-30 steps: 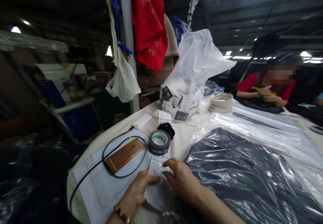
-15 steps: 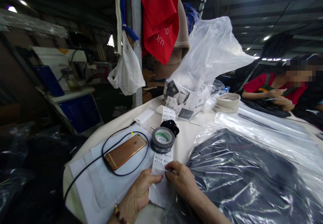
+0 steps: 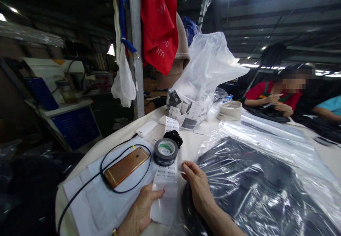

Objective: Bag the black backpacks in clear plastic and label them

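Observation:
A white strip of barcode labels (image 3: 165, 190) lies on the table's near edge. My left hand (image 3: 141, 211) has its thumb pressed on the strip's left side, fingers curled under it. My right hand (image 3: 195, 186) sits just right of the strip, fingertips pinched together at its upper corner, resting on the edge of a clear plastic bag (image 3: 261, 186) holding a dark garment. What the pinch holds is too small to see. A grey tape roll (image 3: 165, 151) sits on the strip's far end.
A gold phone (image 3: 125, 166) with a looped black cable lies on white sheets at left. A white power bank (image 3: 146, 128), a black hair tie (image 3: 173, 136) and a plastic bag of tags (image 3: 197, 97) sit further back. A person in red (image 3: 269, 94) works at the far right.
My right hand has come off the label strip and shifted right onto the bag's edge. My left thumb stays on the strip. The camera has tilted slightly.

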Tool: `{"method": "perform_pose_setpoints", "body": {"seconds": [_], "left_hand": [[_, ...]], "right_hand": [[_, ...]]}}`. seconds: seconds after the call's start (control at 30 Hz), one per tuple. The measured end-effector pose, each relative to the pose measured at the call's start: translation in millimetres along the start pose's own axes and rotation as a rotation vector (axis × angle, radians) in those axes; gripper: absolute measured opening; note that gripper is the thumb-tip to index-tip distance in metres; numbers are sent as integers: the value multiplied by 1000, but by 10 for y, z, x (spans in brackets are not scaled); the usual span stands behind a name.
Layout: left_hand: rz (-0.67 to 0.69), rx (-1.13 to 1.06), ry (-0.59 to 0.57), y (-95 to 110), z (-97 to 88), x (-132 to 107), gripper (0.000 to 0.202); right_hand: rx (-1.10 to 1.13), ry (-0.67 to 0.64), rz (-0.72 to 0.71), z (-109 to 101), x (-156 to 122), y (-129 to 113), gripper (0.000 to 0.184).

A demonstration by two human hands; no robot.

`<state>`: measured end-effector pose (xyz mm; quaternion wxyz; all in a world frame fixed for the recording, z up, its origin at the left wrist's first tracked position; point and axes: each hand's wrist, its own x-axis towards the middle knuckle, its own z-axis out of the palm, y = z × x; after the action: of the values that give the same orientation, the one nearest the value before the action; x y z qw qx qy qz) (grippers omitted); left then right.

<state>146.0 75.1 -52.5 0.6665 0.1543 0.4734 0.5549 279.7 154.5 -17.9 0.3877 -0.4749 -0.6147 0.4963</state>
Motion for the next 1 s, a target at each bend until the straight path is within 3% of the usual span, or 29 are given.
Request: {"method": "perform_pose_setpoints", "body": {"seconds": [0.07, 0.17, 0.2, 0.23, 0.3, 0.4, 0.5, 0.57, 0.63, 0.7, 0.8, 0.9, 1.0], "left_hand": [[110, 145, 136, 37, -25, -70, 45], [513, 465, 515, 135, 35, -228, 48], [621, 551, 563, 167, 101, -285, 43], [675, 601, 531, 193, 194, -338, 37], [587, 567, 294, 215, 442, -419, 35], [283, 331, -72, 167, 866, -476, 52], [76, 194, -216, 54, 1178, -507, 54], [31, 174, -268, -32, 1280, -517, 51], [69, 243, -311, -109, 1313, -496, 47], [199, 418, -285, -149, 1320, -435, 44], [473, 737, -144, -72, 1396, -295, 37], [649, 915, -65, 171, 1654, -106, 31], [659, 960, -150, 423, 2065, 169, 30]], "right_hand": [[-69, 79, -256, -145, -59, -110, 29], [-475, 173, -929, -472, -246, -284, 16], [-630, 183, -1122, -594, -330, -333, 17], [-765, 177, -1267, -714, -420, -376, 20], [-947, 148, -1409, -932, -596, -444, 20], [-1076, 122, -1433, -1166, -819, -526, 24], [-1136, 151, -1438, -1279, -994, -593, 28], [-1147, 202, -1418, -1303, -1089, -602, 27], [-1148, 253, -1368, -1315, -1160, -564, 27], [-1134, 233, -1292, -1357, -1193, -492, 26], [-1098, 30, -1159, -1559, -1120, -383, 20], [-1047, -88, -971, -1928, -853, -280, 25], [-996, -159, -746, -2288, -479, -91, 41]]}}
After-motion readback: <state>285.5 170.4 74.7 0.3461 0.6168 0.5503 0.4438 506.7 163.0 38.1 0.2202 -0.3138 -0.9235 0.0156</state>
